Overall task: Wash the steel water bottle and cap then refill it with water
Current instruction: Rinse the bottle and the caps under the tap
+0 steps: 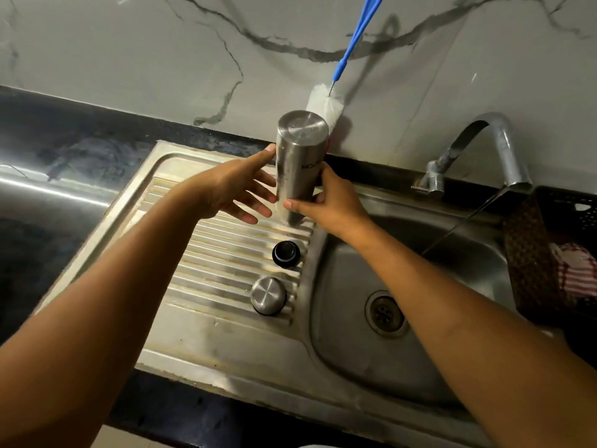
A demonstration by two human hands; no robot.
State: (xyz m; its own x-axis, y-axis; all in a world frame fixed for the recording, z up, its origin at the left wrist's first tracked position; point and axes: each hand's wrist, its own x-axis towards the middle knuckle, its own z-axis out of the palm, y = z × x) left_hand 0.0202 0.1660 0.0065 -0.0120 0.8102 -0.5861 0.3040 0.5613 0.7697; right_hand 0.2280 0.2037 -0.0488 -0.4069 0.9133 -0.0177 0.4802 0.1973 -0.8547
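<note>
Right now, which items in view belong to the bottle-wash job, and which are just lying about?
Job:
steel bottle, base up, gripped by right hand, left hand open against it
black inner cap
steel cap
bottle brush
tap

Lying about:
dark basket
striped cloth inside it

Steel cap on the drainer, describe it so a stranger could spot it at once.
Find the steel sink, then its ribbed draining board left of the basin. Two round pieces sit by the basin edge; the steel cap is the nearer one, silver-topped, unlike the black piece beyond it.
</note>
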